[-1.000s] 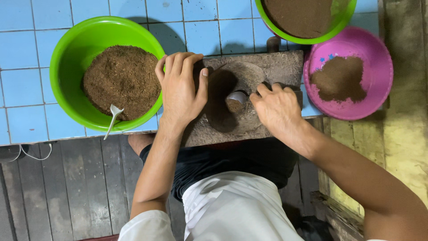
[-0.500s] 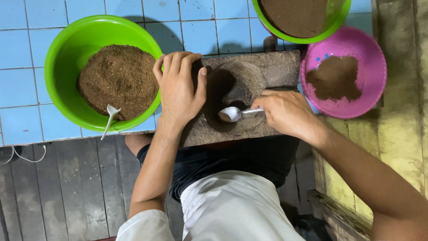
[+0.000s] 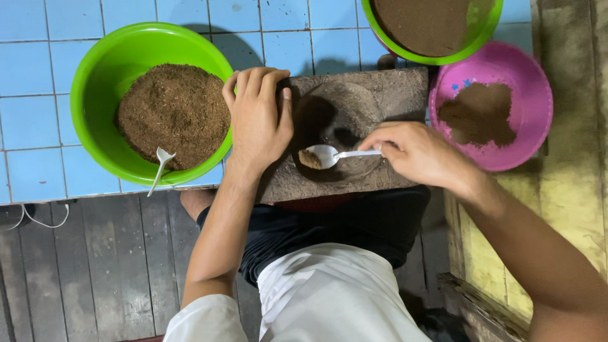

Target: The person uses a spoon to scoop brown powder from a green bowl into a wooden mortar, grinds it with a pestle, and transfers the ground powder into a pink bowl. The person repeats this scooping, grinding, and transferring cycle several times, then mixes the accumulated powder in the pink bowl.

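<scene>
The top green bowl (image 3: 437, 38) is cut off by the edge. The spoon handle (image 3: 361, 153) is hidden inside the right hand (image 3: 421, 155).

Green bowl (image 3: 95, 82) – brown powder (image 3: 172, 114); pink bowl (image 3: 525, 82).

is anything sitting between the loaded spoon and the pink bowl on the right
Nothing visible lies on that path except the right hand itself, which holds the white spoon by its handle over the stone slab. The pink bowl sits just beyond that hand, open at the top. The left hand rests on the slab's other side.
</scene>
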